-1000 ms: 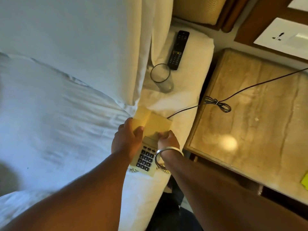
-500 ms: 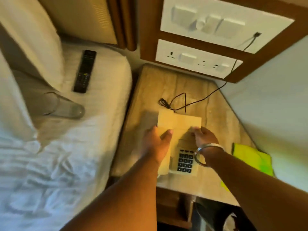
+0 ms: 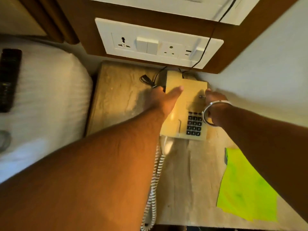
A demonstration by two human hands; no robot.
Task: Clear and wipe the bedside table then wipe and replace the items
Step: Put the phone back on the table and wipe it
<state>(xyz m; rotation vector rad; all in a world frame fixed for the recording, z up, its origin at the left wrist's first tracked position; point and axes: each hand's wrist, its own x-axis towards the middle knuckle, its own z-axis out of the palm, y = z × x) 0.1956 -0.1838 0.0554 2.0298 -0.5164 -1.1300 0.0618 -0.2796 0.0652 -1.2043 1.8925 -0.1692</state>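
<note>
Telephone being set at the bedside table's back edge, near its right rear corner.
Left hand is gripping the handset side, thumb lying across the top; right hand is curling round the right edge, so the set is sitting between both. Risks: coiled cord is trailing over the front edge and could snag; line cable is bunching behind; yellow cloth is lying at the front right.

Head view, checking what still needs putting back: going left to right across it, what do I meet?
Remote control on the bed → bedside table → telephone, held by left hand and right hand → yellow-green cloth.
</note>
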